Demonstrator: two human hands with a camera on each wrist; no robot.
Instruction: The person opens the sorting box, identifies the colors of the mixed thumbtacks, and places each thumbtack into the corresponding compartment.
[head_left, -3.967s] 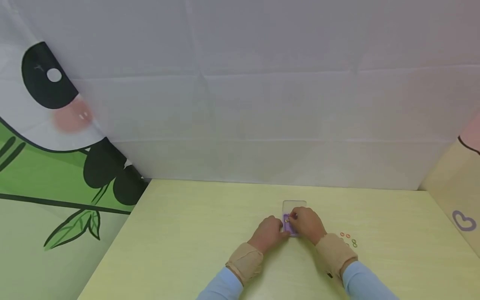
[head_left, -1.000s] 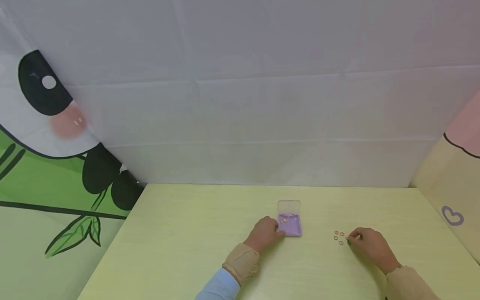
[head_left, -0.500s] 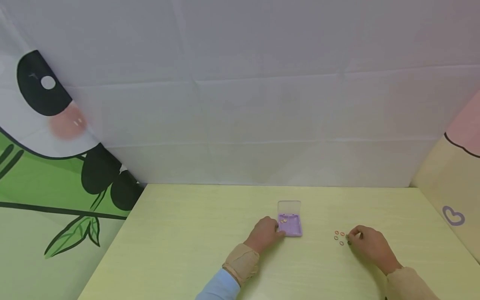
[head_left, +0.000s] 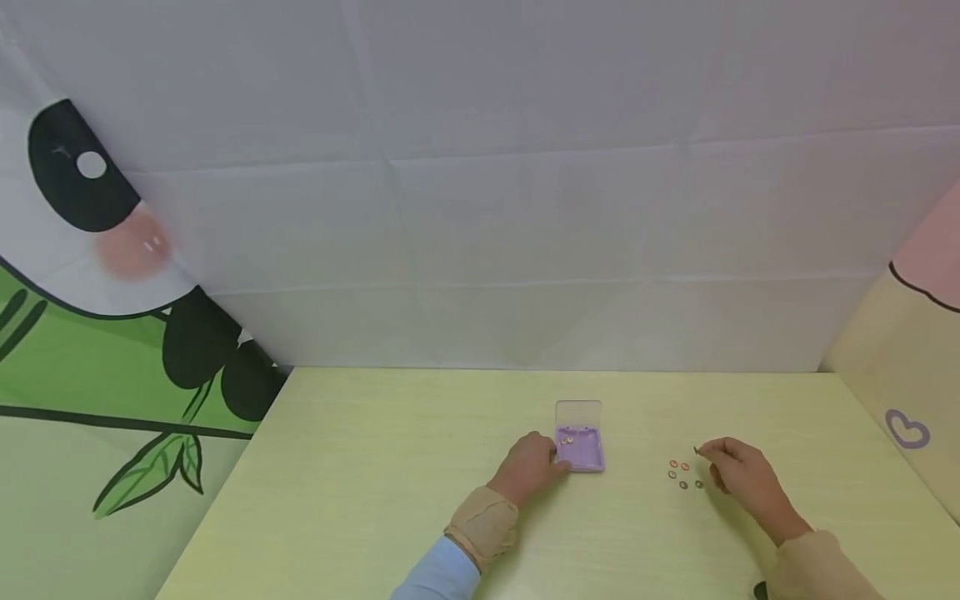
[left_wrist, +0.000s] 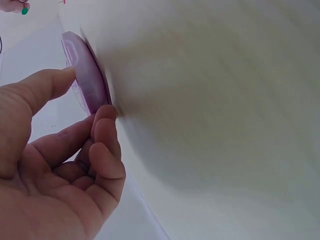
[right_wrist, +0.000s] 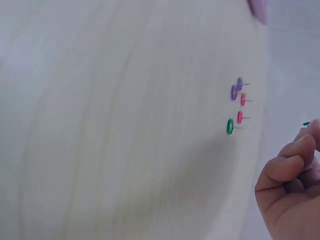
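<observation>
The left hand (head_left: 528, 467) holds the purple box (head_left: 588, 454) at its two o'clock between thumb and bent fingers, and the right hand (head_left: 746, 482) pinches a green tack (right_wrist: 306, 123), five loose tacks (head_left: 685, 467) at its nine o'clock.

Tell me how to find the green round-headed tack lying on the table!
On the flat, pale yellow table, look right of the open, rectangular purple plastic box. There lie, with small round heads, two pink tacks, two purple tacks and your green tack. Another green tack is up in the right hand, so yours is the only green one lying down.
</observation>
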